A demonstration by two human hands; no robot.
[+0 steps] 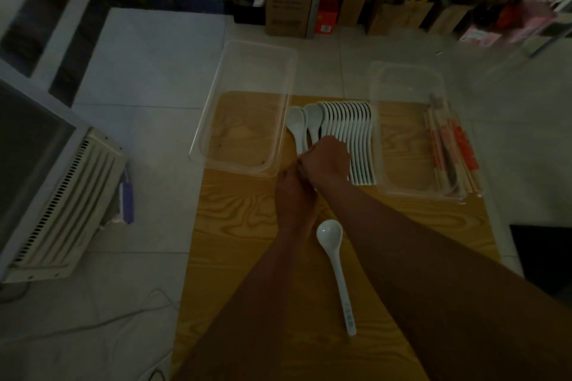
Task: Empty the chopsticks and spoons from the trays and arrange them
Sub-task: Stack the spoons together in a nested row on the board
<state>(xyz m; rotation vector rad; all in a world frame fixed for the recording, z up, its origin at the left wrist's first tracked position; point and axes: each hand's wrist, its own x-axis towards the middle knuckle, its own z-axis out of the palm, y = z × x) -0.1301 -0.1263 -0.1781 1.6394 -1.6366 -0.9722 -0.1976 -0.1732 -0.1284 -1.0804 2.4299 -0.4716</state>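
A wood-grain table [247, 241] runs up the middle of the frame, its surface smooth and yellow. At its far end stand two clear, rounded-corner plastic trays. The left tray [205, 108], at upper centre, holds nothing. The right tray [405, 133] holds paper-wrapped chopsticks [445, 145] bunched along its right wall.

Between the trays lies a row of spoons [359, 139], glossy white and nested closely with bowls toward the top of the frame. Just left of that row lie two loose spoons [297, 124], side by side. The right hand [328, 161] covers their handles, its grip curled down round them. The left hand [294, 195] touches it from below; whether its grip pinches anything cannot be told. A single spoon [335, 263] lies apart at lower centre, bowl up.

Pale floor tiles [148, 71] surround the table. Cardboard boxes [288, 6] stand at the top, and a slatted white appliance [71, 189] sits at the left.
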